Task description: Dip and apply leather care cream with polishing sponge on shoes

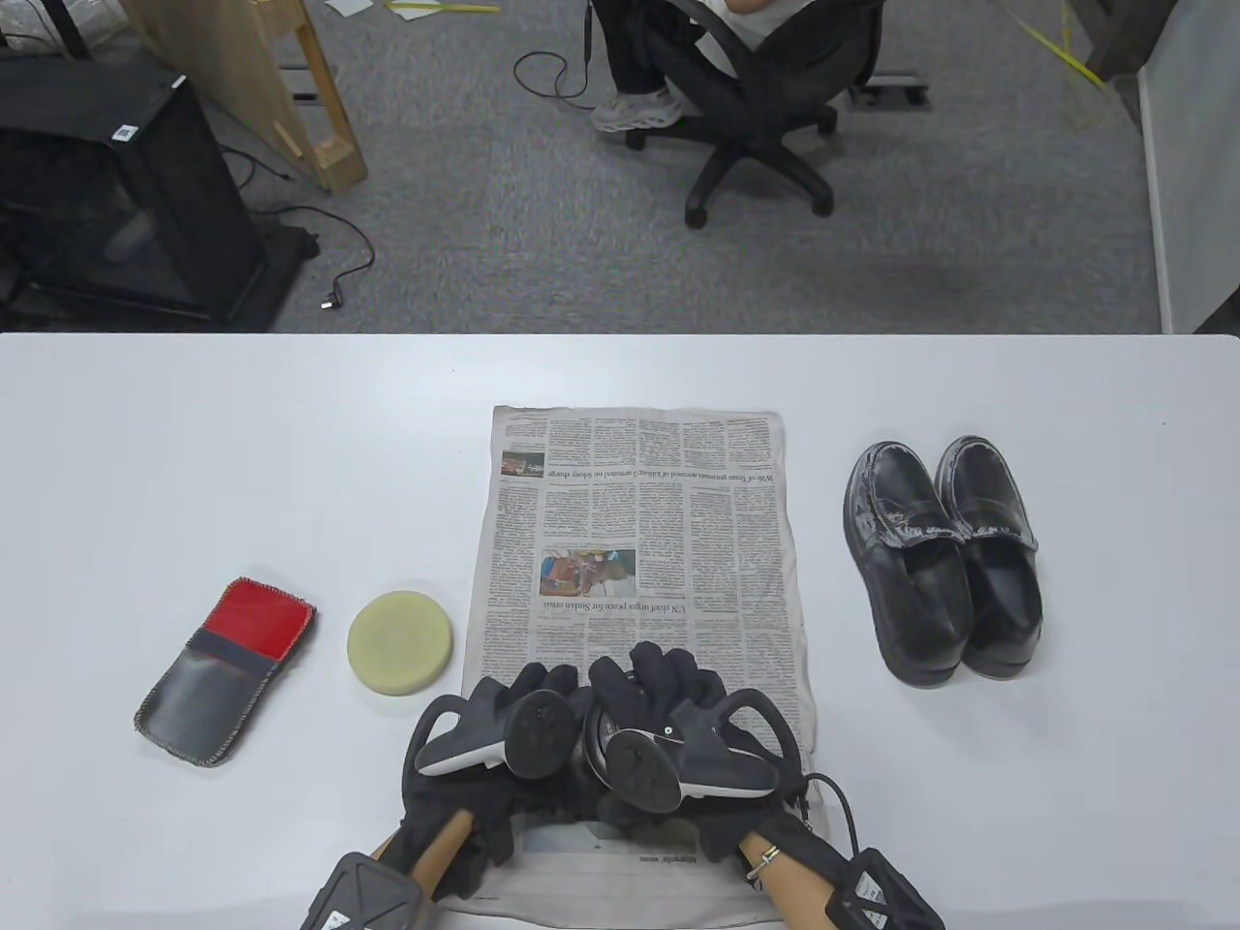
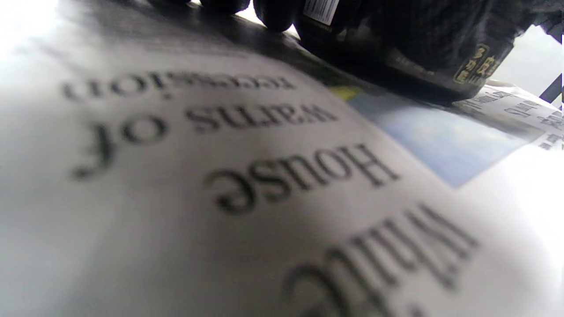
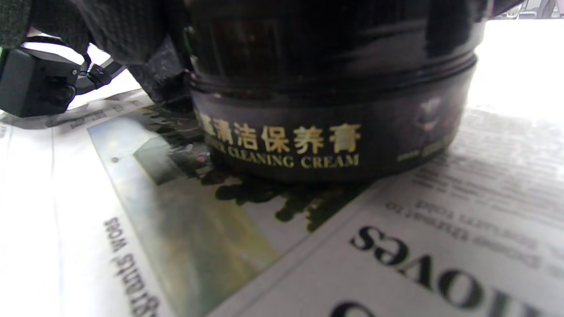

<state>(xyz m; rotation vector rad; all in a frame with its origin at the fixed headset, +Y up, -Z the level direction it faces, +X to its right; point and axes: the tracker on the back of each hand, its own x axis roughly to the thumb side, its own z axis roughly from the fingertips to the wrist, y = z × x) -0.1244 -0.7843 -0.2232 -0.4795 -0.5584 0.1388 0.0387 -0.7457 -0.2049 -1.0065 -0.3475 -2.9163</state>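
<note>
A black cream jar with gold "cleaning cream" lettering stands on the newspaper near the table's front edge. Both gloved hands close around it, so it is almost hidden in the table view. My left hand holds its left side, and the jar also shows in the left wrist view. My right hand grips it from the top and right. A round pale yellow sponge lies left of the newspaper. A pair of black leather shoes stands to the right of it.
A folded red and grey cloth lies at the far left of the white table. Cables run from my wrists at the front edge. An office chair and a black cabinet stand on the floor beyond the table.
</note>
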